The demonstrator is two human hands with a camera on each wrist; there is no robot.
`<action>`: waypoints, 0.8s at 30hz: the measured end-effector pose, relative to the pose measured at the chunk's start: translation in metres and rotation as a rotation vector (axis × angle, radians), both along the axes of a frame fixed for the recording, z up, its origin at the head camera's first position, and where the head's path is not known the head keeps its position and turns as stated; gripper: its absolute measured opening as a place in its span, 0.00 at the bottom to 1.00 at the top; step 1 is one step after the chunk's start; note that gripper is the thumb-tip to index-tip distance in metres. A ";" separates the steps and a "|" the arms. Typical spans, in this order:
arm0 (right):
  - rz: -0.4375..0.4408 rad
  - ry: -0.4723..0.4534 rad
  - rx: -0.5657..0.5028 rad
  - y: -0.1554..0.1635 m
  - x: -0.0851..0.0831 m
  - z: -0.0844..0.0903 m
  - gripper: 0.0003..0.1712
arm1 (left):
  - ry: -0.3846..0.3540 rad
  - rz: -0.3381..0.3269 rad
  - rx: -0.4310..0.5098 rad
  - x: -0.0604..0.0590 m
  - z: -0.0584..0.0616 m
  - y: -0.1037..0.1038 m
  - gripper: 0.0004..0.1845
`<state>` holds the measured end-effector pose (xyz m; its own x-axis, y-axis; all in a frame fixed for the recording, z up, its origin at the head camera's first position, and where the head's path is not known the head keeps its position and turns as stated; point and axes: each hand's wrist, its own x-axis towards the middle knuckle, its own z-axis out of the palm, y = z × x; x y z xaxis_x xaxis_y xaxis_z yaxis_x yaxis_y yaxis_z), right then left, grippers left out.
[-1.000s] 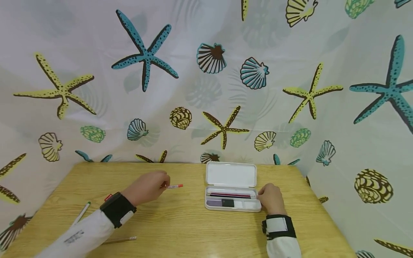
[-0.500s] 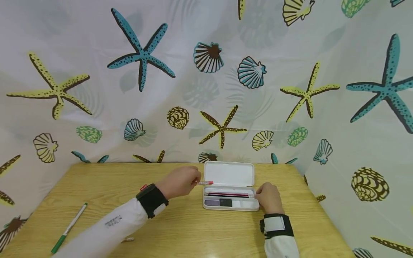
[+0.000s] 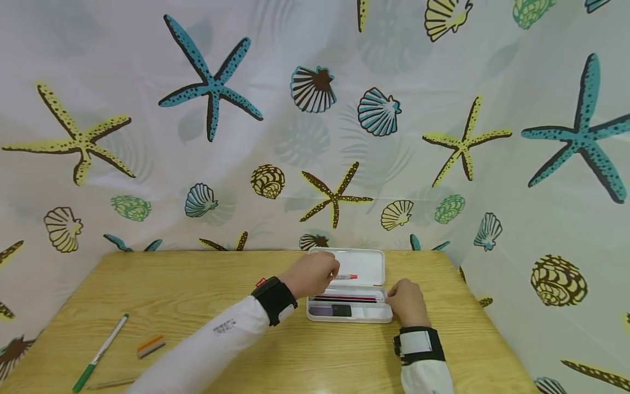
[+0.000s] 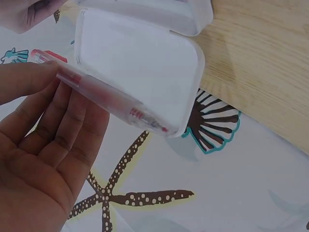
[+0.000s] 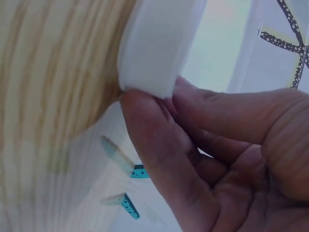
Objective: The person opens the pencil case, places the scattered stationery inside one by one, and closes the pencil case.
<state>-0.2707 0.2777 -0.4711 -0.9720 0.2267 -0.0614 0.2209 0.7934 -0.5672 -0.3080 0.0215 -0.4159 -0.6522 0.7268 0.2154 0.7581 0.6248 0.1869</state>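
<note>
A white pencil case [image 3: 366, 314] lies open on the wooden table [image 3: 275, 350], lid [image 3: 368, 265] tipped back, with pencils and small dark items inside. My left hand [image 3: 315, 273] pinches a red-capped pen [image 3: 344, 277] and holds it over the case; the left wrist view shows that pen [image 4: 104, 96] between thumb and fingers in front of the lid [image 4: 140, 67]. My right hand [image 3: 406, 301] grips the case's right end, and its fingertips [image 5: 145, 125] are curled round a corner of the case [image 5: 154, 48].
A green-tipped pen [image 3: 98, 353], a small orange and grey eraser [image 3: 150, 346] and a thin pencil [image 3: 110, 383] lie at the table's left front. A seashell-and-starfish curtain [image 3: 315, 126] hangs behind and beside the table.
My left hand has carried the red-capped pen rightward from the table's middle to above the open case. The right hand has stayed on the case's right end.
</note>
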 end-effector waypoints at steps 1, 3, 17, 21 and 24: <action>-0.004 -0.004 -0.002 0.000 0.000 0.000 0.03 | 0.007 0.002 -0.005 -0.001 -0.002 0.004 0.06; -0.010 -0.008 -0.002 -0.001 0.000 0.000 0.03 | 0.016 0.002 -0.009 -0.002 -0.007 0.012 0.06; -0.008 0.002 -0.004 0.000 -0.003 -0.001 0.04 | 0.025 0.031 -0.077 -0.007 -0.044 0.052 0.03; -0.010 0.007 0.002 0.001 -0.002 -0.002 0.04 | 0.036 0.037 -0.073 -0.009 -0.051 0.056 0.05; -0.007 0.010 -0.002 0.002 -0.001 -0.003 0.04 | 0.035 0.047 -0.066 -0.011 -0.057 0.057 0.05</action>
<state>-0.2719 0.2799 -0.4737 -0.9710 0.2334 -0.0519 0.2206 0.7910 -0.5706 -0.3186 0.0783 -0.4727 -0.6790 0.7088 0.1913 0.7328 0.6702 0.1177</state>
